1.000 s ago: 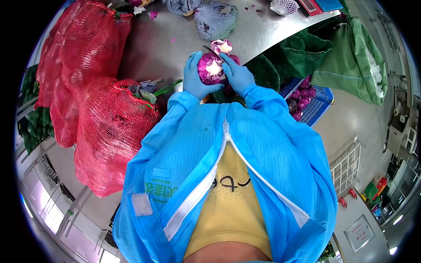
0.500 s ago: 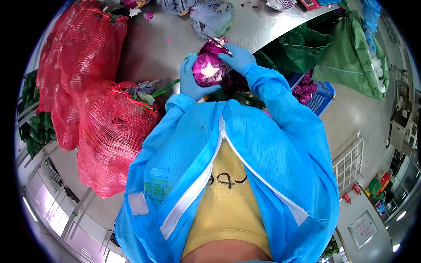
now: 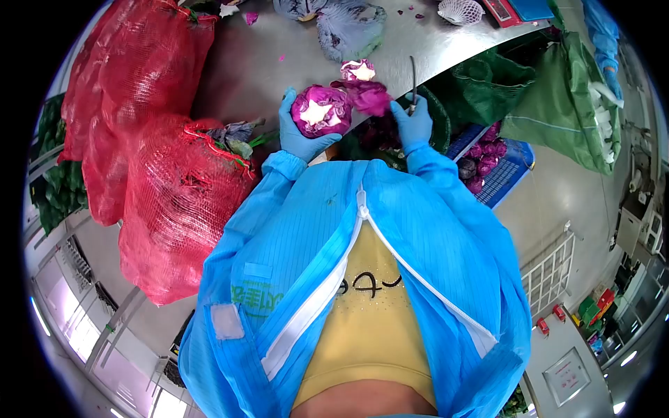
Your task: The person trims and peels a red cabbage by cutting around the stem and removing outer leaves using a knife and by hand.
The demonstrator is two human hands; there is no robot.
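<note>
My left hand, in a blue glove, cups a purple cabbage from its left and near side. The cabbage's pale, star-shaped cut stem faces up. A knife with a dark, slim blade is gripped in my gloved right hand, its blade pointing away from me. Between the two hands a loose purple cabbage leaf reaches close to my right thumb; whether it is pinched there I cannot tell. Just beyond the leaf, a second cabbage with a pale cut face rests at the metal table.
Red mesh sacks stand on the left. Discarded outer leaves lie farther back on the table. Right of me are a dark green sack, a blue crate of purple cabbages and a light green sack. Another person's sleeve shows at upper right.
My right hand and the knife have moved right, away from the cabbage. A leaf now hangs loose between the hands, and the held cabbage has shifted slightly left.
</note>
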